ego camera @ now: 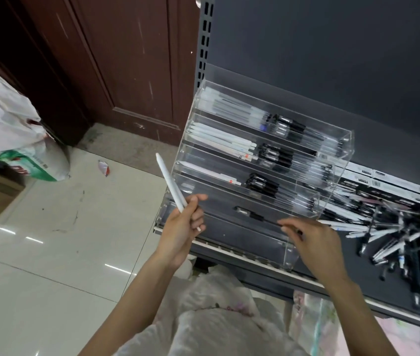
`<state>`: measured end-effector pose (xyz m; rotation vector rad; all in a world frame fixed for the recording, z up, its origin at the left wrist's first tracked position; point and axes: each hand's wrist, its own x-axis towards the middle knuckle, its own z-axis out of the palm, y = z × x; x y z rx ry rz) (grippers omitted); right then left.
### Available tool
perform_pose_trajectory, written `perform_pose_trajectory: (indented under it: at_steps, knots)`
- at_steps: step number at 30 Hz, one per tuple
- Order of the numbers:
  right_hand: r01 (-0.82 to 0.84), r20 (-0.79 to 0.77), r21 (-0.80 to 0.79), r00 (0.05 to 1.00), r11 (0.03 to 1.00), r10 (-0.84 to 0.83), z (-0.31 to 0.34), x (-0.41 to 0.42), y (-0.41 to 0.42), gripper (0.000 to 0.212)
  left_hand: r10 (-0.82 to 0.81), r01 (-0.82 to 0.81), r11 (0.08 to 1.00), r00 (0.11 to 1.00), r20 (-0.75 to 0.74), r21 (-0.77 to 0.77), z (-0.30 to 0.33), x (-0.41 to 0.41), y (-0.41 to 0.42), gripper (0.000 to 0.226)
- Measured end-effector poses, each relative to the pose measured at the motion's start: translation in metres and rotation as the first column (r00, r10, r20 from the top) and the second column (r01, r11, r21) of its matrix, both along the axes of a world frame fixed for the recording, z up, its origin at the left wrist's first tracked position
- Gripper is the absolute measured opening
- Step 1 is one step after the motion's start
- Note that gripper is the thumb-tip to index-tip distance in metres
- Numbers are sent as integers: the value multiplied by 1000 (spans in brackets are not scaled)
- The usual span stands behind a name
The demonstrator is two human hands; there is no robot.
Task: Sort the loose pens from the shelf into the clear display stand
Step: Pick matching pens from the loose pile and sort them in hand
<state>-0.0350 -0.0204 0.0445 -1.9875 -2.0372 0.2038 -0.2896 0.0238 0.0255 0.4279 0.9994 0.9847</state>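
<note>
My left hand (185,222) grips a white pen (170,182), parked clear of the display stand (262,160); my right hand (306,237) pinches a black pen (257,216) at the lower tier, matching colours. Loose pens (383,227) lie on the shelf (357,268), right of the stand

Dark shelf (332,276), clear display stand (262,160), loose pens (388,227) beside it

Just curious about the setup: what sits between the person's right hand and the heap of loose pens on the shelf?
In the head view, only bare dark shelf separates the right hand from the pen heap.
</note>
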Motion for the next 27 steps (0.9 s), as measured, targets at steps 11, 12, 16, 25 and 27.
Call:
perform_pose_trajectory:
  at_steps: [11,12,16,25,27]
  knots:
    - [-76,228,-472,952,878,204,-5,2,16,41,6,30,992,960,278,-125,-5,15,-2,33]
    - [-64,259,-483,942,873,213,-4,-1,14,42,19,21,991,957,290,-134,-6,16,-3,32]
    - [-8,223,-331,971,944,86,10,-18,5,41,36,7,987,965,261,-161,-3,21,-5,26]
    - [-161,-489,-270,872,949,9,45,-112,54,19,-77,90,991,989,125,-101,16,34,-18,26]
    - [-198,-530,-347,848,917,-17,42,-122,63,16,-98,104,993,992,83,-61,21,35,-20,25]
